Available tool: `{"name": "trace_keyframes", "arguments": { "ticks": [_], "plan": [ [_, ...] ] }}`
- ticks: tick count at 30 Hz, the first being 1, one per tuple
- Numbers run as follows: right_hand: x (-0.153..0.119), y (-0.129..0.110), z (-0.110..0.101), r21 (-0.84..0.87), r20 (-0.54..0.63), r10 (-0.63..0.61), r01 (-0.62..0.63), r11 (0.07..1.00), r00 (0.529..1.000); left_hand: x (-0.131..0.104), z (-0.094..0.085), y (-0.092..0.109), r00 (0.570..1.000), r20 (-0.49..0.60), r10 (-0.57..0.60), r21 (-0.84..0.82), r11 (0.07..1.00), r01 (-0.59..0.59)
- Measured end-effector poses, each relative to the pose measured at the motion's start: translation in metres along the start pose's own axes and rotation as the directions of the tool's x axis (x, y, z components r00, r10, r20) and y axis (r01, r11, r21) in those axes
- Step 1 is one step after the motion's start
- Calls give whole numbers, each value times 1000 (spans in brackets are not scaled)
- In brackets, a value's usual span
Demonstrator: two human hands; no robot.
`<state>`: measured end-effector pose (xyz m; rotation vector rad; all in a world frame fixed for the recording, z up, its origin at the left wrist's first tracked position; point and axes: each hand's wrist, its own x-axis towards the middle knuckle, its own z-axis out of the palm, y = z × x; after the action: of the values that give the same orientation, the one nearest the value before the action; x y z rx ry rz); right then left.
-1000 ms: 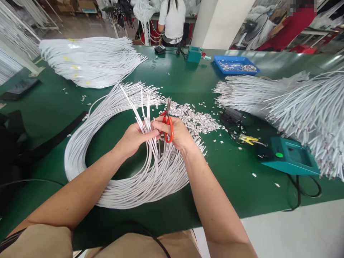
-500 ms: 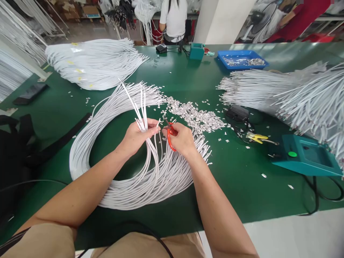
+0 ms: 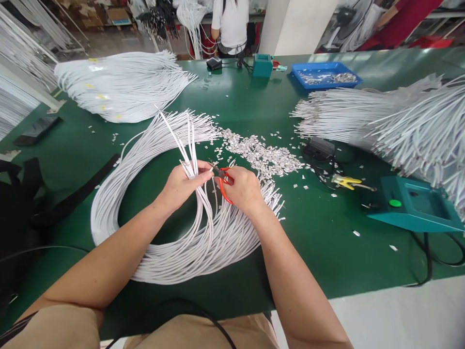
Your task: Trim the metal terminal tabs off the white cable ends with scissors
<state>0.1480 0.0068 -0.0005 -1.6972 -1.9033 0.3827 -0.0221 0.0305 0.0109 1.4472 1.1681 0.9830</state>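
My left hand (image 3: 185, 183) is closed around several white cables (image 3: 191, 145) whose ends stand up above the fist. Its thumb and forefinger pinch the end of one cable. In my right hand (image 3: 244, 186) is a pair of red-handled scissors (image 3: 225, 193), fingers wrapped round the grips. The blades point left and reach the pinched cable end at my left fingertips; whether they touch it is hard to make out. Beneath both hands lies a big looped bundle of white cables (image 3: 105, 194) on the green table (image 3: 316, 257).
Small silvery-white scraps (image 3: 263, 155) are heaped beyond my hands. More cable bundles (image 3: 116, 87) lie at back left and right. A teal device (image 3: 414, 203), yellow-handled pliers (image 3: 347, 182), a blue tray (image 3: 327, 75) and a phone-like dark slab (image 3: 38, 130) are around. A person in white (image 3: 230, 24) sits beyond.
My right hand has brought the scissors leftward and up, so the blades now meet the area of my left fingertips. The left hand keeps its hold on the cables. The view has shifted slightly.
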Motion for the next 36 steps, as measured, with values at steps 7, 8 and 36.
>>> {"name": "trace_keyframes", "arguments": {
  "ticks": [7, 8, 36],
  "plan": [
    [-2, 5, 6, -92, -86, -90, 82, 992, 992, 0, 0, 0, 999, 38, 1, 28, 1000, -2],
    [-2, 6, 7, -104, -91, -94, 85, 991, 991, 0, 0, 1, 999, 49, 9, 39, 999, -11],
    [2, -10, 0, 873, 25, 158, -99, 478, 987, -5, 1, 5, 977, 168, -130, -266, 948, 172]
  ]
}}
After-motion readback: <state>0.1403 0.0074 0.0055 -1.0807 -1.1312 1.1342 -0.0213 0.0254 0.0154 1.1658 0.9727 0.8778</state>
